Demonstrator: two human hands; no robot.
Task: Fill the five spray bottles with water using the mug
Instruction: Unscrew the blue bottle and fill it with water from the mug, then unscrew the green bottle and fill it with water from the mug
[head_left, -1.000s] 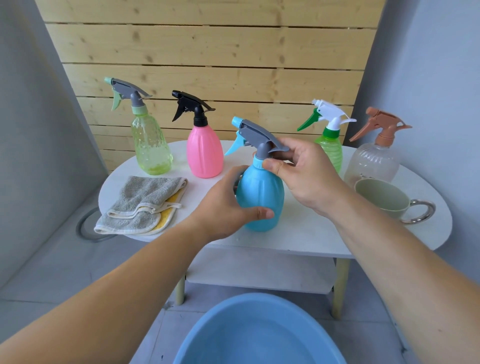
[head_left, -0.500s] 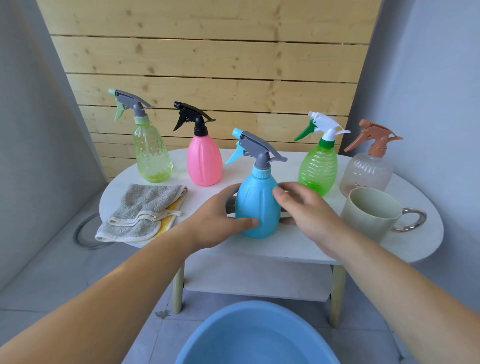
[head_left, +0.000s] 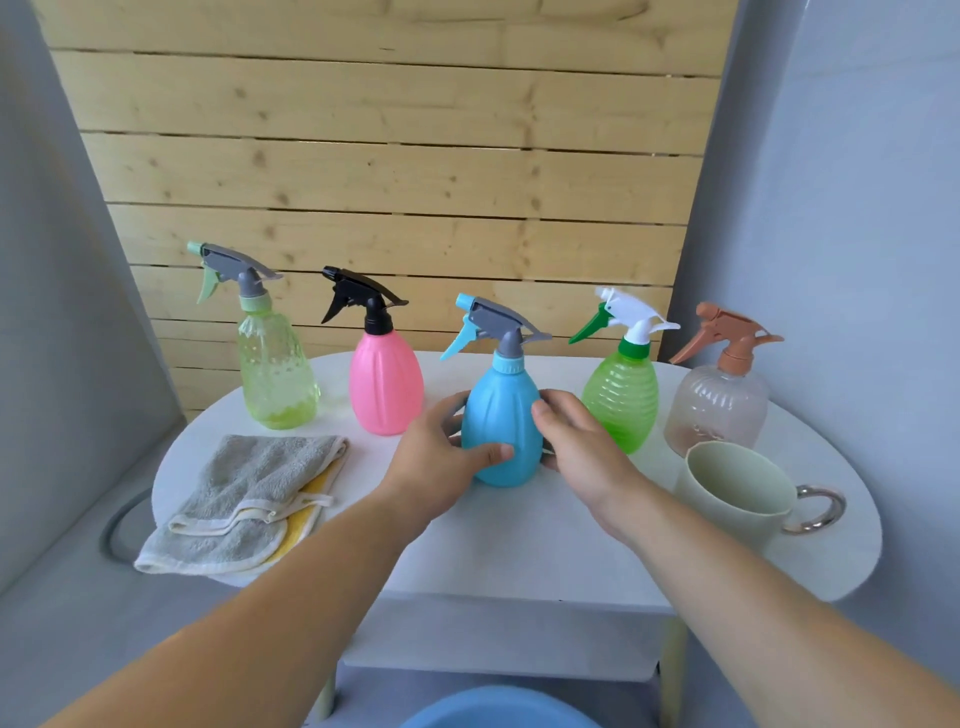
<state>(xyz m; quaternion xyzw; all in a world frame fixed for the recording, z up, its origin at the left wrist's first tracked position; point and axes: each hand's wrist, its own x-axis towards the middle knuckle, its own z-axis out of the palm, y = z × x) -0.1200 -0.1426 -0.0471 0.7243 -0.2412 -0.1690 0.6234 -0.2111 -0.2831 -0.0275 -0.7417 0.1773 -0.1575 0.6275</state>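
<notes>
Five spray bottles stand in a row on the white oval table (head_left: 519, 540): a pale green one (head_left: 275, 374), a pink one (head_left: 385, 387), a blue one (head_left: 501, 415), a green ribbed one (head_left: 621, 400) and a clear one with a brown trigger (head_left: 719, 405). All wear their trigger heads. My left hand (head_left: 441, 457) grips the blue bottle's left side, thumb across its front. My right hand (head_left: 576, 441) holds its right side, thumb on the body. A pale green mug (head_left: 732, 499) with a metal handle stands at the right front.
A folded grey and yellow cloth (head_left: 244, 499) lies at the table's left front. A blue basin (head_left: 493, 712) sits on the floor below the table's near edge. A wooden slat wall stands behind the table, grey walls at both sides.
My right hand came down from the blue bottle's trigger head to its body. The bottle now stands in line with the others, farther from the front edge.
</notes>
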